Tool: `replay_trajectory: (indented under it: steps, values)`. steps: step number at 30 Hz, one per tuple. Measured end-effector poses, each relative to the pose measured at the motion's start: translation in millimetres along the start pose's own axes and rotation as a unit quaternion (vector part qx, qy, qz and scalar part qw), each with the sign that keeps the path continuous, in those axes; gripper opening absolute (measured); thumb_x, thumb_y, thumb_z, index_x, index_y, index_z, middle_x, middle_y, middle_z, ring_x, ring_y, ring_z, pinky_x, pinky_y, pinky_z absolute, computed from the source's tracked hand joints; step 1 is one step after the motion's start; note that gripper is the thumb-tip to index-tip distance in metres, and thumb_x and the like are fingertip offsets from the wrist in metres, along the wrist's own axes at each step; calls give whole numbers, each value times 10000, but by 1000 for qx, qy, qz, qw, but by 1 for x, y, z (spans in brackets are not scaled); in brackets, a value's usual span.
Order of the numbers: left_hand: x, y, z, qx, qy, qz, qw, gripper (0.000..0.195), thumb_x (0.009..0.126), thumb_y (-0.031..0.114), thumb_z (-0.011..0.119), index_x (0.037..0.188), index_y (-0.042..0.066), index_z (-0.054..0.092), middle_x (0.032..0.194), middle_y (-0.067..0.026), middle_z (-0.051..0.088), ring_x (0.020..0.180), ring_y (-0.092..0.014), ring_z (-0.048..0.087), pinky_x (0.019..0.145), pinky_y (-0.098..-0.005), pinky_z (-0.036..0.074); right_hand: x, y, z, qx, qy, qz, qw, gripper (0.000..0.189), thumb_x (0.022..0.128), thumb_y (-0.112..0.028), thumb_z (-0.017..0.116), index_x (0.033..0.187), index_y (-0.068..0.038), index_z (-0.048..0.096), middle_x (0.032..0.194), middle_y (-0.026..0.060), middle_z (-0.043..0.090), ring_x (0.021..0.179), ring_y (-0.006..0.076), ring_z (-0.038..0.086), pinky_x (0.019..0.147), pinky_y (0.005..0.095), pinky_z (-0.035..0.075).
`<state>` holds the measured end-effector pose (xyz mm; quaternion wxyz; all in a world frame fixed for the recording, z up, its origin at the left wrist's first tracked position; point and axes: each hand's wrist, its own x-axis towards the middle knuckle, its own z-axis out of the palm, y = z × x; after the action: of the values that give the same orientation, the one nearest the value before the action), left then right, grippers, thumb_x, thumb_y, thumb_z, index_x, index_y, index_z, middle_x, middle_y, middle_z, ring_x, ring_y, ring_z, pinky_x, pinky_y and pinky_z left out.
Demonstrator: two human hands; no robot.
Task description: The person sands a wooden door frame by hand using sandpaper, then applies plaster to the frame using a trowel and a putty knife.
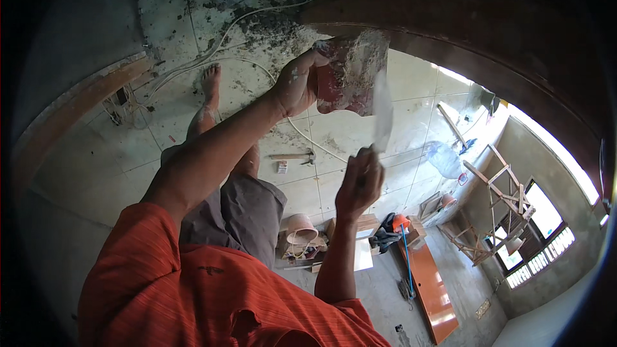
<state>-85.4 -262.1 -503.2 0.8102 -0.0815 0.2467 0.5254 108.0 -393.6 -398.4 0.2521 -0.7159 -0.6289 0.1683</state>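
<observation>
My left hand (300,82) grips the left edge of a dark red board (332,79) smeared with pale, crumbly mortar or putty. My right hand (360,180) is closed around the lower end of a pale, flat blade (383,115), which looks like a putty knife; its handle is hidden in my fist. The blade stands upright in the picture at the board's right edge, slightly blurred. Whether blade and board touch, I cannot tell. Both hands are over the tiled floor, beside a dark wooden beam or frame (434,43).
A claw hammer (294,156) and a small packet (282,167) lie on the tiles. A pale cable (260,63) runs across debris-strewn floor near my bare foot. Farther off are a bucket (301,229), an orange door panel (431,294) and wooden scaffolding (506,188).
</observation>
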Motion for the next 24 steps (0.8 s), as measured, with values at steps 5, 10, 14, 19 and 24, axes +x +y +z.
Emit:
replay_trajectory:
  steps: [5, 10, 14, 19, 24]
  values:
    - [-11, 8, -27, 50, -138, -70, 987, 318, 934, 300, 573, 1132, 62, 648, 999, -116, 713, 903, -239, 683, 849, -403, 557, -55, 33, 29, 18, -26, -48, 998, 411, 836, -7, 782, 1235, -14, 679, 1083, 170, 673, 970, 333, 641, 825, 411, 538]
    - [-40, 0, 8, 66, 30, -23, 997, 333, 974, 355, 514, 1112, 77, 633, 938, -69, 695, 833, -208, 673, 717, -390, 560, -42, 33, 57, 58, -12, -64, 996, 374, 836, 30, 747, 1204, -18, 692, 1080, 175, 672, 948, 348, 639, 809, 419, 530]
    - [-45, 12, 15, 70, -91, -9, 993, 495, 961, 310, 477, 1365, 33, 552, 1080, -96, 708, 959, -203, 688, 743, -402, 573, -21, 31, 61, 51, 26, -71, 996, 344, 833, 21, 751, 1172, -21, 706, 1092, 156, 679, 978, 343, 642, 827, 419, 527]
    - [-37, 24, 21, 70, -156, -6, 985, 581, 949, 262, 444, 1470, 9, 484, 1207, -101, 682, 1065, -217, 675, 870, -420, 571, 17, 34, 55, 44, 62, -131, 988, 337, 815, 24, 769, 1143, -34, 722, 1110, 150, 677, 997, 333, 643, 841, 408, 527]
    - [-32, 27, 25, 77, -96, 11, 992, 530, 924, 221, 458, 1394, -6, 551, 1260, -140, 663, 1168, -248, 624, 1084, -445, 451, 44, 35, 45, 37, 98, -160, 982, 314, 810, 28, 767, 1115, -40, 733, 1112, 154, 678, 1013, 330, 646, 866, 415, 524]
